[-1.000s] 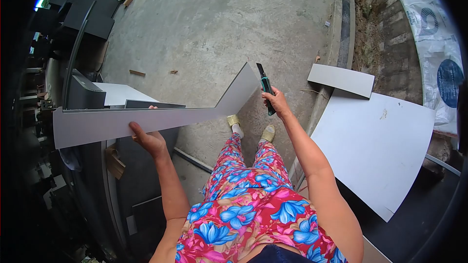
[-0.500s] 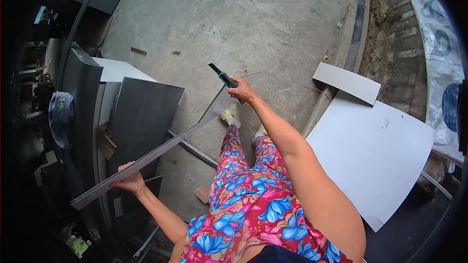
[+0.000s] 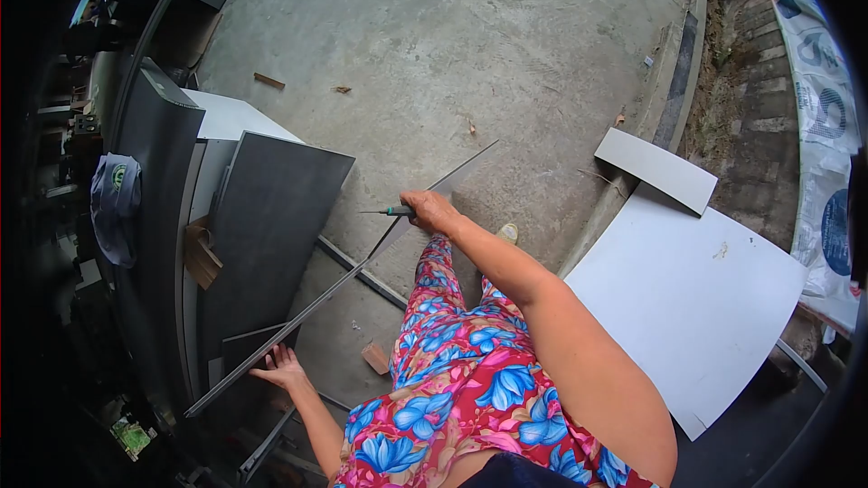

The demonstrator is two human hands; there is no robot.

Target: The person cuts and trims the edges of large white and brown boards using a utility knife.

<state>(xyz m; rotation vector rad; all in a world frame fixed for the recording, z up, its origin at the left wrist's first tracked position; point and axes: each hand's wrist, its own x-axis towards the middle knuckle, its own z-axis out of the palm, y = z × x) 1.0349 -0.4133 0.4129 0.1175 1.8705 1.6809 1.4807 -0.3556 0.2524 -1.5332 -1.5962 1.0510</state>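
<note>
A long, narrow grey board [image 3: 318, 304] runs diagonally in front of me, seen almost edge-on, with a bend or break partway along. My right hand [image 3: 430, 211] is closed round a black-and-green utility knife [image 3: 398, 211], its thin blade pointing left. That hand is also against the upper part of the board, and whether it grips the board is hidden. Near the board's lower end, my left hand [image 3: 284, 371] has its fingers spread, touching or just beside the near side.
Dark panels [image 3: 278, 208] lean at the left, near a grey cloth [image 3: 116, 208]. At the right lie a large white sheet [image 3: 687, 298] and a smaller pale board [image 3: 655, 170]. Wood scraps [image 3: 269, 81] are on the concrete floor [image 3: 416, 45]. A metal bar [image 3: 362, 273] lies by my legs.
The board has turned nearly edge-on, and its lower end has moved right and down. My right hand has lowered, the knife now pointing left. My left hand has shifted right, its fingers opened.
</note>
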